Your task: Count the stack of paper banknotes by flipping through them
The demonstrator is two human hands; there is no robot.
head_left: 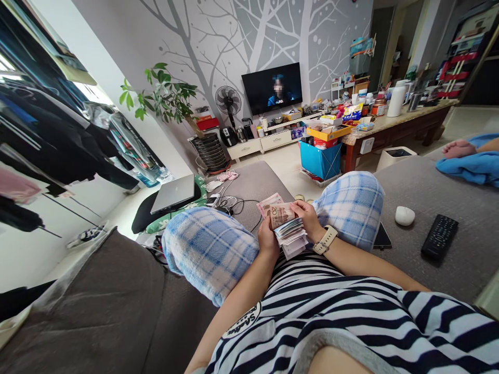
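Note:
Between my crossed legs, a bundle of banknotes [291,235] is held in front of my striped shirt. My left hand [268,238] grips the bundle's left side, its fingers mostly hidden behind the notes. On the other side my right hand [307,218] pinches the upper right edge of a brown banknote [281,212] marked 20. A pinkish banknote [270,201] sticks out behind it at the upper left. Below, the edges of several folded notes fan toward me. A watch with a pale strap [326,240] is on my right wrist.
On the grey sofa to my right lie a white mouse [404,216], a black remote control [440,237] and a dark phone [382,237]. A laptop [173,194] and cables [230,201] lie at the left. Ahead are a blue bin [320,160] and a cluttered table [409,115]. Another person's foot [459,148] rests far right.

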